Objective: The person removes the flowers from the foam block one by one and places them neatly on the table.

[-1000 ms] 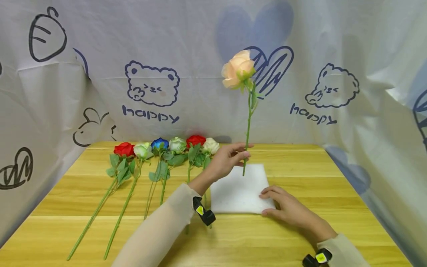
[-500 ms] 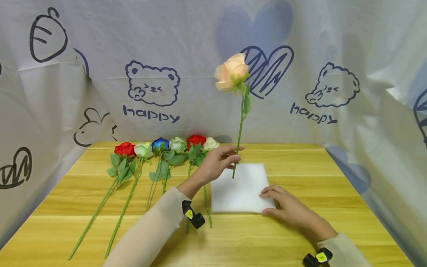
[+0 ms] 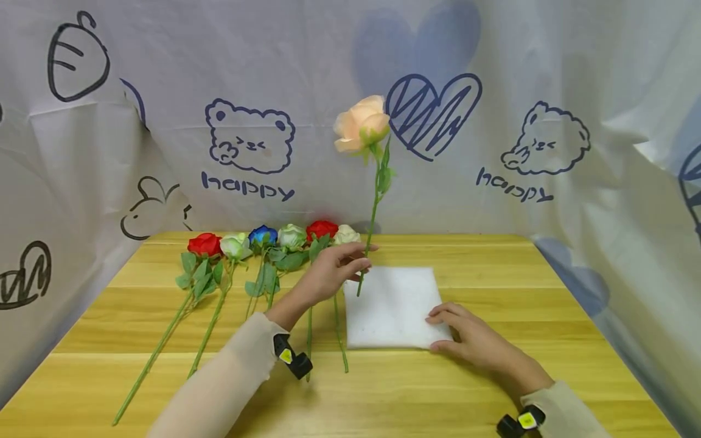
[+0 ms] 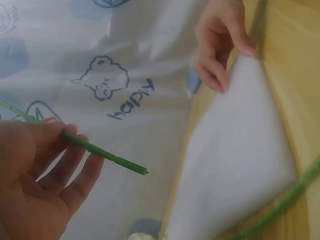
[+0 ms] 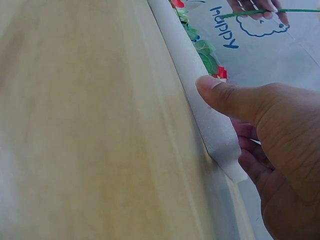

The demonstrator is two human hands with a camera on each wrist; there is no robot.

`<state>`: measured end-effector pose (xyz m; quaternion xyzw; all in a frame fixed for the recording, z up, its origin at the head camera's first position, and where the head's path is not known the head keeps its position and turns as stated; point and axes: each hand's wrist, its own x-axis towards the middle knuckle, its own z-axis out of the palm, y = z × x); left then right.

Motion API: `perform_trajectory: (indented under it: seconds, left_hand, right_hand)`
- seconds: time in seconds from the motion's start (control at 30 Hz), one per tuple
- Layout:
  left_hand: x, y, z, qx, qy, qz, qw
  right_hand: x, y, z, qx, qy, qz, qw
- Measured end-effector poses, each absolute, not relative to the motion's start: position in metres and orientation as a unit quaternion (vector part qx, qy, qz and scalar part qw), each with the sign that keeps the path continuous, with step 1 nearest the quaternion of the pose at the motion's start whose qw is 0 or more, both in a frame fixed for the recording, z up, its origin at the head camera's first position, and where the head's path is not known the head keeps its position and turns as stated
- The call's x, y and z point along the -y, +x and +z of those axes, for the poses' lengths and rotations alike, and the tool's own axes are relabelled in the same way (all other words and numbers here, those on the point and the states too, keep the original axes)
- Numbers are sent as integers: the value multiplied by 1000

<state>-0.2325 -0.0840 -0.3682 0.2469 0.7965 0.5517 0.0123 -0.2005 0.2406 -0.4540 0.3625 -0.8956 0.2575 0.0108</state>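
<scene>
A peach rose (image 3: 361, 126) stands nearly upright in the air, its bloom leaning left. My left hand (image 3: 328, 274) pinches its green stem near the bottom between thumb and fingers. In the left wrist view the cut end of the stem (image 4: 120, 160) sticks out past the fingertips. Below lies a white foam block (image 3: 391, 313) on the table, the stem end overlapping its far left corner in the head view. My right hand (image 3: 482, 344) grips the block's near right corner, thumb (image 5: 215, 87) on the near side and fingers on the far side.
Left of the block several roses lie in a row on the wooden table (image 3: 493, 261): a red rose (image 3: 204, 244), a blue rose (image 3: 263, 235), another red rose (image 3: 322, 229) and pale ones. A white curtain (image 3: 328, 61) with drawings hangs behind.
My left hand has moved left and slightly down with the peach rose, from over the block's middle toward its left edge. The right hand and the foam block have stayed in place.
</scene>
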Motion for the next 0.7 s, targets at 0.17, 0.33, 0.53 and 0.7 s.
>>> perform_trajectory:
  seconds: [0.17, 0.33, 0.53, 0.7]
  left_hand:
    - [98, -228, -368, -805, 237, 544, 12]
    - [111, -224, -369, -814, 218, 538, 16]
    - [130, -220, -369, -830, 220, 512, 10]
    - [146, -214, -367, -844, 217, 490, -2]
  right_hand:
    - [-242, -201, -454, 896, 361, 259, 4]
    - [-242, -201, -454, 897, 359, 257, 3]
    - [-242, -202, -456, 897, 361, 253, 14]
    - [-242, -201, -456, 897, 359, 257, 23]
